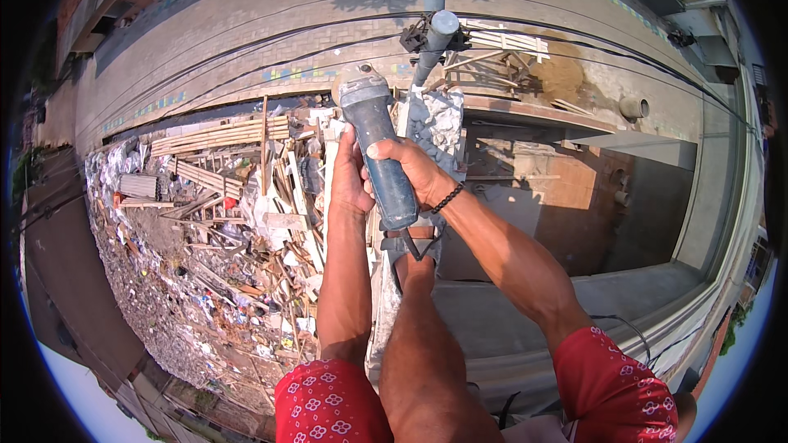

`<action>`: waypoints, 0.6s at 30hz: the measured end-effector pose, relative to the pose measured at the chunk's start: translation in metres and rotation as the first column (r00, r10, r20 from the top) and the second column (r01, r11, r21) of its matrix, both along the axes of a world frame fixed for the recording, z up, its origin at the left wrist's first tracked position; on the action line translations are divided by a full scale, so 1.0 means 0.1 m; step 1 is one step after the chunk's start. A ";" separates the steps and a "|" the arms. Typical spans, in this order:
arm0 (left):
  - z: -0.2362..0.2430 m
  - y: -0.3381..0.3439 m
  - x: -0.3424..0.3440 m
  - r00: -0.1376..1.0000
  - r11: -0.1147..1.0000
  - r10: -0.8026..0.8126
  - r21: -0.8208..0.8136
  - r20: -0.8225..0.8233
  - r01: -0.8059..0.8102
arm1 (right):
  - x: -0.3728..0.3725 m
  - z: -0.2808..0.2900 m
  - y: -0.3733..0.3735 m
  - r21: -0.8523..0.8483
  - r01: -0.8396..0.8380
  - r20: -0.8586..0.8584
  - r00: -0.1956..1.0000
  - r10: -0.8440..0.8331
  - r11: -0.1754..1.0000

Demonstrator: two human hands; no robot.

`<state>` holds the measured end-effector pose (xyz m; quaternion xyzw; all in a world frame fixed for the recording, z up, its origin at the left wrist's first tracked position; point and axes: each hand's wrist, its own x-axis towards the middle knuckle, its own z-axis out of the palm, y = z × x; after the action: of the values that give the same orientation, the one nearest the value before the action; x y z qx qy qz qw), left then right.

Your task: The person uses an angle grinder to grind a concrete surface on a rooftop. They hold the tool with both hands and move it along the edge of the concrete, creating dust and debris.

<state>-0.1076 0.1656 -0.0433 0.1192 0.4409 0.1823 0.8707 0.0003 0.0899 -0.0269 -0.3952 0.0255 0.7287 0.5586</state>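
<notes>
Sunlit paved street (pixel 246 16), grey pole (pixel 432 57), black cables (pixel 632 54); debris-strewn ground (pixel 164 303) left; grey wall (pixel 648 148) right, probably concrete

Angle grinder (pixel 376 125), hand-held. The long, scuffed body (pixel 388 184) is dark blue; the head (pixel 364 89) is grey and worn. The tool points away from the person, head tilted slightly leftward, gripped between the left hand (pixel 351 176) and right hand (pixel 414 171), the right thumb across its casing. A black cord (pixel 413 246) leaves the rear end.

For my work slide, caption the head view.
Left hand and right hand grip an angle grinder above a rough wall, with scattered debris to its left.
</notes>
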 end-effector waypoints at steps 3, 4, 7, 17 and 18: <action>0.04 -0.04 0.04 0.996 0.998 0.049 -0.053 0.076 -0.045 | 0.01 0.02 0.00 0.029 0.010 0.001 1.000 -0.010 1.000; -0.07 -0.04 -0.05 0.987 0.998 0.050 -0.053 0.156 -0.042 | 0.00 0.02 0.01 0.036 0.002 0.019 1.000 -0.003 0.999; -0.24 -0.18 -0.25 0.942 0.993 0.116 -0.071 0.315 -0.099 | 0.02 0.08 0.08 0.091 0.010 0.028 1.000 -0.013 0.996; 0.16 -0.71 0.07 0.970 0.877 0.226 0.454 -0.094 -0.160 | 0.30 1.03 0.22 0.285 0.022 0.107 0.993 -0.054 0.958; 0.07 -0.73 0.05 0.977 0.790 0.178 0.609 -0.117 -0.071 | 0.29 1.17 0.23 0.288 0.045 0.138 0.987 -0.088 0.957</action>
<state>-0.1030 0.0931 -0.0368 0.3747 0.4389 0.3593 0.7334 0.0293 0.1125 0.0902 -0.3633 -0.1076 0.6741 0.6340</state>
